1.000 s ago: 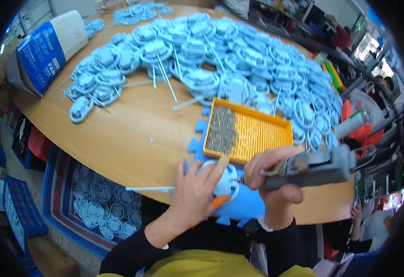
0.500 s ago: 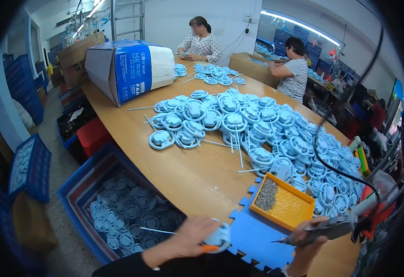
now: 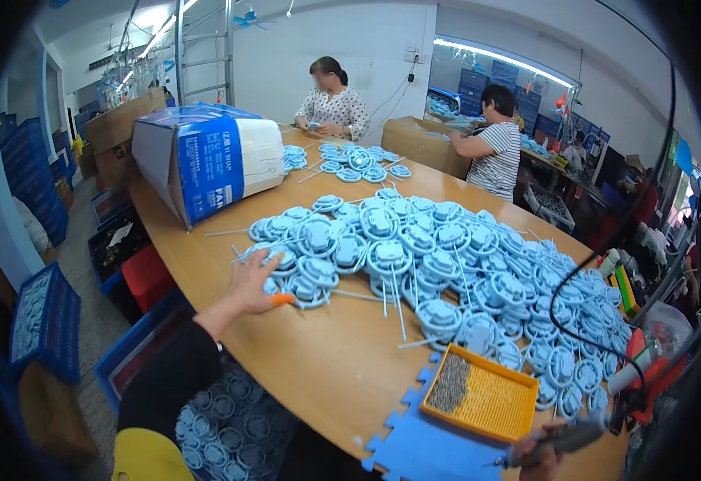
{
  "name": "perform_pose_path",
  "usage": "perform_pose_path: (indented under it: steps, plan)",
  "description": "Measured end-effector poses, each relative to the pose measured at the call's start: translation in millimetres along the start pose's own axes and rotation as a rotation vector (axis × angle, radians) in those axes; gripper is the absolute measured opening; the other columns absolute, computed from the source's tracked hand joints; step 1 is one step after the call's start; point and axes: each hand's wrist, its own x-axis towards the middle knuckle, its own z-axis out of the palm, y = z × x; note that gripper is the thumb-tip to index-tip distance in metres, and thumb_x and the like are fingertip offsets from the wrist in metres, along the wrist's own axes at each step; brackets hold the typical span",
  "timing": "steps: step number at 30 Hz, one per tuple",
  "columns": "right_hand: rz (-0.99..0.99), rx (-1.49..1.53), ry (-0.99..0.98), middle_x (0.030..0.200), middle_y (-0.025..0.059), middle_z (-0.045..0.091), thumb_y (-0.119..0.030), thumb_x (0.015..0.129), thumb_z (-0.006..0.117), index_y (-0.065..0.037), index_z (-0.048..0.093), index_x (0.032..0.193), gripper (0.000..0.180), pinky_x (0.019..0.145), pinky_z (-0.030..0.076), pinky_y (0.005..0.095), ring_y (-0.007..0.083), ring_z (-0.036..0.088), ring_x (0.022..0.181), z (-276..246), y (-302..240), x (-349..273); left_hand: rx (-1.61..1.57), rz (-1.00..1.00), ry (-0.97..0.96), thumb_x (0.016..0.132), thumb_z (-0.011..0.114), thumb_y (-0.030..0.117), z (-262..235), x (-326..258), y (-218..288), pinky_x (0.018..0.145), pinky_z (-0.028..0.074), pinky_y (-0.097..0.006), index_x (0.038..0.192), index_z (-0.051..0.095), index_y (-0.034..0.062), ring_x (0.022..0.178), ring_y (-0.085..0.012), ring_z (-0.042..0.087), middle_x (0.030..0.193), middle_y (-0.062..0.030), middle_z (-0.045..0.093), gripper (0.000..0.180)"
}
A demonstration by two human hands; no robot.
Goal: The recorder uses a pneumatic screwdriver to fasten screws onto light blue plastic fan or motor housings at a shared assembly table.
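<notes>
My left hand (image 3: pixel 250 287) stretches out over the table with its fingers spread, an orange cover on the thumb. Its fingertips reach a round light blue plastic fan part (image 3: pixel 280 258) at the left edge of a large heap. Another such part (image 3: pixel 317 272) lies just right of the hand. At the lower right, my right hand (image 3: pixel 541 460) is wrapped round a grey electric screwdriver (image 3: pixel 576 435), whose bit points left over a blue foam mat (image 3: pixel 422 442). Beside the mat's far edge sits a yellow tray (image 3: pixel 504 394) with small screws (image 3: pixel 450 383) heaped at its left end.
The heap of blue parts (image 3: pixel 478 256) covers the table's right half. A large carton (image 3: pixel 210 164) lies on its side at the far left. Below the table edge stands a bin of blue parts (image 3: pixel 222 425). A black cable (image 3: pixel 560 321) hangs at the right. Two people (image 3: pixel 330 108) work beyond.
My left hand has left the near table edge, where it had a blue fan part, and reached forward to the heap without it. My right hand, with the screwdriver, is slightly lower in view.
</notes>
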Motion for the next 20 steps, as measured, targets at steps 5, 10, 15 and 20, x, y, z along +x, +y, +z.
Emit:
perform_pose_path:
  steps: [5, 10, 15, 20]
  plan:
    - [-0.093, -0.007, -0.125, 0.073, 0.0092, 0.052, -0.024, 0.089, 0.056, -0.002, 0.048, 0.109, 0.031, 0.05, 0.04, 0.0344, 0.0194, 0.048, 0.058, 14, -10, 43, 0.001, -0.276, -0.128, 0.078, 0.058, 0.068, 38, 90, -111, 0.111, 0.024, -0.051, 0.144, 0.037, 0.0152, 0.139, -0.0342, 0.026, 0.149, -0.0174, 0.029, 0.086]
    - [-0.27, 0.022, -0.396, 0.074, 0.0108, 0.052, -0.023, 0.091, 0.054, -0.001, 0.046, 0.112, 0.032, 0.051, 0.04, 0.0355, 0.0203, 0.048, 0.06, -17, 0, 70, -0.125, -0.47, -0.098, 0.082, 0.049, 0.07, 102, 153, -185, 0.11, 0.022, -0.053, 0.143, 0.038, 0.0154, 0.139, -0.0319, 0.026, 0.148, -0.016, 0.031, 0.082]
    - [-0.195, 0.163, -0.291, 0.074, 0.0121, 0.052, -0.019, 0.092, 0.051, 0.0, 0.047, 0.114, 0.029, 0.051, 0.038, 0.0363, 0.022, 0.046, 0.058, 1, 12, 95, -0.165, -0.432, -0.066, 0.085, 0.051, 0.063, 137, 162, -169, 0.108, 0.023, -0.054, 0.137, 0.047, 0.0188, 0.134, -0.0326, 0.035, 0.143, -0.015, 0.039, 0.069]
    - [-0.188, 0.228, -0.322, 0.075, 0.0136, 0.052, -0.016, 0.094, 0.049, 0.001, 0.048, 0.119, 0.03, 0.049, 0.037, 0.038, 0.022, 0.045, 0.058, 6, 6, 95, -0.138, -0.431, -0.036, 0.082, 0.055, 0.061, 115, 117, -63, 0.104, 0.025, -0.058, 0.135, 0.049, 0.0225, 0.13, -0.0359, 0.039, 0.141, -0.0145, 0.042, 0.066]
